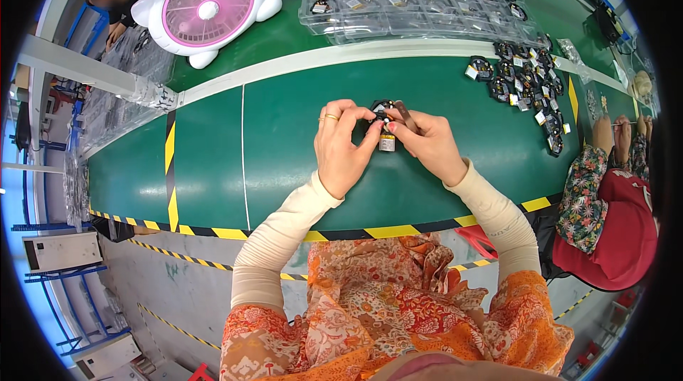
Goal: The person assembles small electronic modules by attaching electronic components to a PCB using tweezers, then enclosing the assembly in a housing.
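Over the green bench, both hands meet at a small black electronic assembly [379, 108]. A small silvery battery pouch with a yellow band [387, 143] hangs from its near side. My left hand [343, 140] pinches the assembly's left side between thumb and fingertips. From the right, my right hand [432, 145] presses thumb and index finger on it, closed. A flat brown strip-like tool [407, 116], its kind unclear, sticks up from between the right fingers. The fingertips partly hide the assembly.
Several similar black assemblies with battery pouches [523, 82] lie in a pile at the right. Beyond a pale rail [320, 58] stand stacked clear plastic trays [420, 7] and a pink-and-white fan [208, 9]. A co-worker's floral sleeve [585, 196] is at the right; another person sits far left.
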{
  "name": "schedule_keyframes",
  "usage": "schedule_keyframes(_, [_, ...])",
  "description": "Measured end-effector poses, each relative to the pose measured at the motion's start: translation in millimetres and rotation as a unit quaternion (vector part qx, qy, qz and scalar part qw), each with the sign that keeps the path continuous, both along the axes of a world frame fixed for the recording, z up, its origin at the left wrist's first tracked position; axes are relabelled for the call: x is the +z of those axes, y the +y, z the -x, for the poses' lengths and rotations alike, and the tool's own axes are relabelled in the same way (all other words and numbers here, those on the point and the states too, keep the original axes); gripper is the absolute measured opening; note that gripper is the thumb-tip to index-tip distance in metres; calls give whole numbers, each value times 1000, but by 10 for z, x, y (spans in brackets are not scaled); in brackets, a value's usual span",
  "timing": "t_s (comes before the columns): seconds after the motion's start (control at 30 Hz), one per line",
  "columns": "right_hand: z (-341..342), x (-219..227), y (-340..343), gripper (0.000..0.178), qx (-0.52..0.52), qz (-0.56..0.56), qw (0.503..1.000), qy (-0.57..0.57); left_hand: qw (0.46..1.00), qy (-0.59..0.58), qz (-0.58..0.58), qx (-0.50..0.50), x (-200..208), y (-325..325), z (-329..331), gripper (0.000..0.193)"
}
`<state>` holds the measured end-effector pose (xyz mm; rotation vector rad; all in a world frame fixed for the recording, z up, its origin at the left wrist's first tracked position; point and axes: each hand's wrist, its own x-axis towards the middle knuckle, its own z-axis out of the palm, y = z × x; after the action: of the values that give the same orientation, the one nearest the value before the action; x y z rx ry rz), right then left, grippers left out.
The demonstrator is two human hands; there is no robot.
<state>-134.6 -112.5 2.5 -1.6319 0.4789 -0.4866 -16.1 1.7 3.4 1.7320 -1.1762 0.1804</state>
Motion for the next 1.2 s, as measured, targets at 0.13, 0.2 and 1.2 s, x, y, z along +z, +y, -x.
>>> schedule_keyframes(0.13, [10, -1, 35, 16, 5, 59, 998, -34, 999, -47, 13, 21, -5, -9, -14, 13])
schedule_keyframes(0.2, [4, 61, 74, 11, 1, 75, 996, -46, 999, -34, 15, 15, -33, -7, -20, 13])
schedule_keyframes(1.2, [18, 41, 127, 23, -6, -107, 993, -57, 998, 14, 55, -22, -16, 10, -11, 14])
